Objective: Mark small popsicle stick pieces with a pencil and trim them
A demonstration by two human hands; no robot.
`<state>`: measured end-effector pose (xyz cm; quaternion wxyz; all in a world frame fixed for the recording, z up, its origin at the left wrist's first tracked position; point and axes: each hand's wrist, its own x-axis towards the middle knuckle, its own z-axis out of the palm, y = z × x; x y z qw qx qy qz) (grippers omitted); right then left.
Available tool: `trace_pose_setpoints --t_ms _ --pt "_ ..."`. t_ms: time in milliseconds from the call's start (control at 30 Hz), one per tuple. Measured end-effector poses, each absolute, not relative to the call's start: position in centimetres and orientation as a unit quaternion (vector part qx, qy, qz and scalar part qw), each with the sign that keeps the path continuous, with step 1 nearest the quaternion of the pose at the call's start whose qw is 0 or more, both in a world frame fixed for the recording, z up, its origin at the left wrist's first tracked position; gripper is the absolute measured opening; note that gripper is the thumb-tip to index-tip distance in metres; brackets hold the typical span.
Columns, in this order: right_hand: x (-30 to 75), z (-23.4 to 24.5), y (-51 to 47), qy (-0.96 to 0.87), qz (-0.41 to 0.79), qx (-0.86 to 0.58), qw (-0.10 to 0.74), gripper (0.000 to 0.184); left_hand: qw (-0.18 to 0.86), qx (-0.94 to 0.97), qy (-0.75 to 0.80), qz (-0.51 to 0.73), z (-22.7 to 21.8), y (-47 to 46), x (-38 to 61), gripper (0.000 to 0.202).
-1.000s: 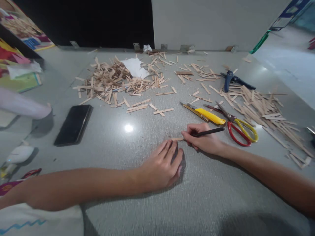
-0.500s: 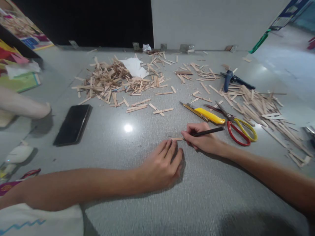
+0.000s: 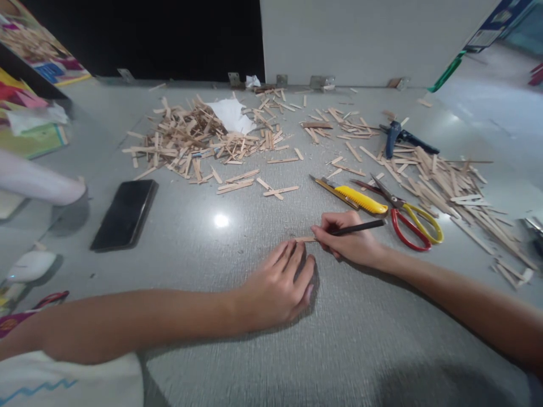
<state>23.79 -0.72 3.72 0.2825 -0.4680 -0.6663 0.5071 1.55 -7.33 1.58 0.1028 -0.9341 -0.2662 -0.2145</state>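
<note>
A short wooden craft stick (image 3: 306, 239) lies on the grey table between my two hands. The fingertips of my left hand (image 3: 285, 280) press its left end down, with the fingers bent and a little apart. My right hand (image 3: 345, 237) pinches a black pen (image 3: 360, 227) whose back end points right. The pen's tip is hidden behind my fingers, near the stick's right end. Just beyond my right hand lie a yellow utility knife (image 3: 362, 199) and scissors (image 3: 411, 226) with one red and one yellow handle loop.
A heap of cut wooden sticks (image 3: 186, 135) with white paper (image 3: 232, 115) sits at the back left. More sticks (image 3: 449, 181) lie at the right beside a dark blue hand tool (image 3: 393, 138). A phone (image 3: 125, 215) rests at the left. Panels (image 3: 365, 45) stand along the back.
</note>
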Motion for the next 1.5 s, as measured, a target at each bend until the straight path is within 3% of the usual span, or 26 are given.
trace_pose_setpoints --t_ms 867,1500 --pt "23.9 3.9 -0.5 -0.672 0.515 -0.459 0.27 0.053 0.122 -0.932 -0.266 -0.215 1.8 -7.3 1.6 0.04" --pt "24.9 4.1 1.1 -0.588 0.571 -0.495 0.289 0.05 0.041 -0.938 -0.282 -0.198 1.8 -6.9 1.6 0.044"
